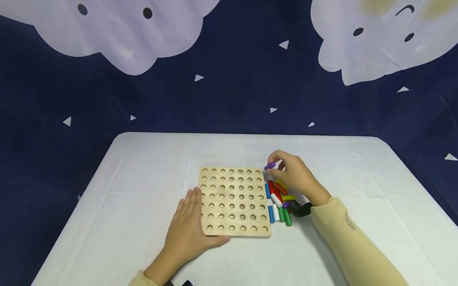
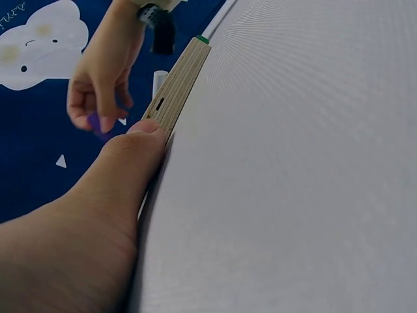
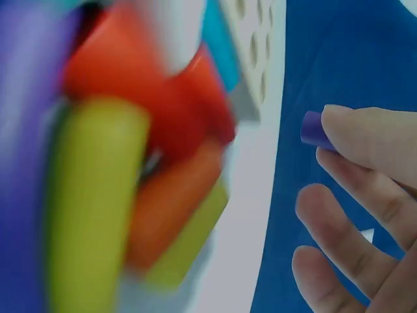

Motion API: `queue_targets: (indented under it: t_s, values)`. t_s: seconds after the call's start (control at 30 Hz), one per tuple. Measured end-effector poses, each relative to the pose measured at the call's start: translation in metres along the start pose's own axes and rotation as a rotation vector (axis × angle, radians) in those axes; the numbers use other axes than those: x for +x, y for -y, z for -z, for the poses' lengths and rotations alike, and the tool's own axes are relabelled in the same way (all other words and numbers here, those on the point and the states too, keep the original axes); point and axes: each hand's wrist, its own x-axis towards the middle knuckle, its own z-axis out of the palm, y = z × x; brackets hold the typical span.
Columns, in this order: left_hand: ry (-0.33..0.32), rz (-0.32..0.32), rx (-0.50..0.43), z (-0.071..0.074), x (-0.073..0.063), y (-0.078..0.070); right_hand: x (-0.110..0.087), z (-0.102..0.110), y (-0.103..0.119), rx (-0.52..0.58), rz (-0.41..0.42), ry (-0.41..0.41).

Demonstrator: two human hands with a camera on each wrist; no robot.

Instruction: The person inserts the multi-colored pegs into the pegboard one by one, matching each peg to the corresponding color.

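A square wooden pegboard [image 1: 227,201] with rows of round holes lies on the white table. My left hand [image 1: 187,228] rests against its left side, fingers straight along the edge and thumb by the front edge; the thumb also shows against the board's side in the left wrist view. Above the board's far right corner, my right hand [image 1: 295,172] pinches a purple peg [image 3: 313,129] between thumb and index finger, while the other fingers are loosely bent. A pile of coloured pegs [image 1: 279,197] lies along the board's right side, partly under the right wrist.
Several pegs in the pile, such as a green peg [image 1: 288,217], a white peg [image 1: 276,213] and a blue peg [image 1: 270,213], lie close to the board's right edge. Behind the table [image 1: 150,167] hangs a dark blue cloth [image 1: 236,95] with clouds.
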Motion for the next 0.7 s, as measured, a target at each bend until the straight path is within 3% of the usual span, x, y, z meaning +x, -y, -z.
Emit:
queue_targets:
  t_s: [0.2,0.4,0.7]
  values:
    - [0.008,-0.003,0.007,0.001,0.001,0.0,0.017,-0.012,0.023,-0.022,0.028,0.045]
    - [0.027,-0.003,0.02,0.002,0.001,-0.001,0.027,-0.023,0.029,-0.08,0.023,0.109]
    - [0.021,-0.008,0.028,0.002,0.002,0.0,0.028,-0.03,0.038,-0.219,0.106,0.08]
